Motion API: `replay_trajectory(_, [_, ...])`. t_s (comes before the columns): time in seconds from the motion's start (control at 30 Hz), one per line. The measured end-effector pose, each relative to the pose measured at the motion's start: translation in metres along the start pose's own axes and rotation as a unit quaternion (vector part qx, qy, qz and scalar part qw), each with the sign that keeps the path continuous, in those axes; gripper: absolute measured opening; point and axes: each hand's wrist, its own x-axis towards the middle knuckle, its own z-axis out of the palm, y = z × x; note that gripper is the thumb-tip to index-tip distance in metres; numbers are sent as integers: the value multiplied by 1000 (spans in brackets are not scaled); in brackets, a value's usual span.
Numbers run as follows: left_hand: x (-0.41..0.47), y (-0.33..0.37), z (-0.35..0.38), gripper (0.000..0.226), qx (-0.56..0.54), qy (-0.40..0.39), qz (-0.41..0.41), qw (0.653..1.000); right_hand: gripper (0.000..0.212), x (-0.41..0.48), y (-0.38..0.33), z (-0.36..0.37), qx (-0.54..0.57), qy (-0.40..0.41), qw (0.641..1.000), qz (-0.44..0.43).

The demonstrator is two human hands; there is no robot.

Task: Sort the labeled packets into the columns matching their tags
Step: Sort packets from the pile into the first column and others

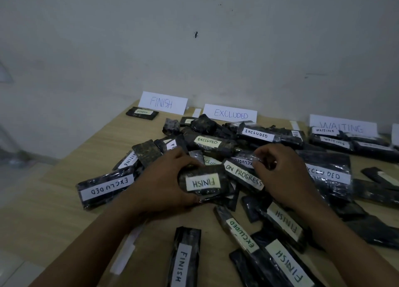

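A heap of dark plastic packets with white or pale tags covers the middle of the wooden table [64,178]. My left hand [159,183] grips a packet tagged FINISH [203,182] at the heap's near side. My right hand [280,172] pinches the end of a packet in the heap, beside one tagged ON PROGRESS [243,175]; which packet it pinches is unclear. Against the wall stand the column signs FINISH [162,103], EXCLUDED [230,113] and WAITING [343,126]. One FINISH packet [142,112] lies under its sign. Several WAITING packets [332,141] lie under theirs.
Loose packets tagged FINISH [185,260] and EXCLUDED [239,232] lie near the front edge. An EXCLUDED packet [106,187] rests at the heap's left. White tape strips [125,252] mark column lines. The table's left edge drops to the floor. A grey wall stands behind.
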Motion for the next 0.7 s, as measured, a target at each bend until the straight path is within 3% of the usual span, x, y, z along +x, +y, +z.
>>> replay_trajectory(0.13, [-2, -14, -33, 50, -118, 81, -53, 988, 16, 15, -17, 11, 6, -27, 998, -56])
replay_trajectory(0.2, [2, -25, -46, 38, -207, 156, -104, 960, 18, 27, -30, 22, 15, -70, 994, -87])
replay_trajectory(0.3, [18, -48, -61, 32, -349, 263, -175, 882, 19, 47, -51, 42, 19, -95, 987, -126])
replay_trajectory(0.4, [44, -80, -77, 41, -449, 334, -244, 792, 17, 66, -66, 64, 16, -112, 982, -150])
replay_trajectory(0.5, [71, -118, -88, 54, -461, 346, -294, 762, 19, 81, -72, 81, -5, -127, 980, -153])
replay_trajectory(0.63, [104, -175, -87, 38, -432, 376, -363, 735, 21, 94, -70, 97, -26, -130, 981, -143])
replay_trajectory(0.7, [110, -197, -83, 39, -354, 386, -411, 746, 21, 97, -66, 102, -49, -145, 978, -140])
